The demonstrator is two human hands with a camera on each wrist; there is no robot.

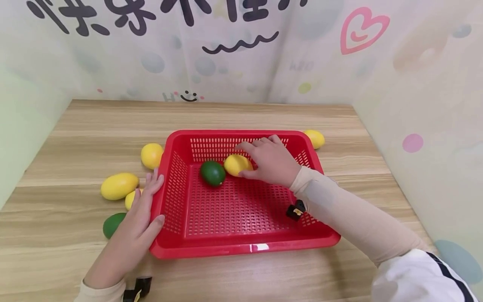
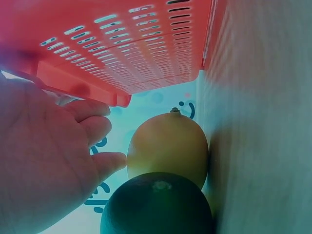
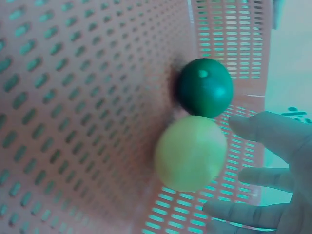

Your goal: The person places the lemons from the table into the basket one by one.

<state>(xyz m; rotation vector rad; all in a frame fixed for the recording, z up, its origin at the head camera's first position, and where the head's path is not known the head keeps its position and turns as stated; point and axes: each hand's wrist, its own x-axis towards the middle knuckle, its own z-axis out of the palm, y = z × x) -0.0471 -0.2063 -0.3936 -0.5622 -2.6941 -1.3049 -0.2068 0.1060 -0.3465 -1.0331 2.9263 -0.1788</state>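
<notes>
A red plastic basket point(image 1: 241, 247) with slotted walls stands on the table. Inside lie a smooth dark green fruit point(image 1: 213, 173) and a yellow lemon-like fruit point(image 1: 235, 165), side by side near the back wall. My right hand point(image 1: 269, 161) reaches over the basket beside the yellow fruit; the right wrist view shows its fingers spread and apart from the fruit point(image 3: 191, 153). My left hand point(image 1: 137, 222) rests at the basket's left rim with fingers extended. Below that hand, the left wrist view shows a yellow fruit point(image 2: 168, 146) and a green one point(image 2: 156, 207) outside the basket.
Left of the basket lie a round yellow fruit point(image 1: 151, 155), a longer yellow fruit point(image 1: 119, 186), a partly hidden yellow one point(image 1: 130, 200) and a green one point(image 1: 113, 225). Another yellow fruit point(image 1: 315, 139) sits behind the right corner. Printed cloth point(image 1: 241, 79) hangs behind the wooden table point(image 1: 75, 247).
</notes>
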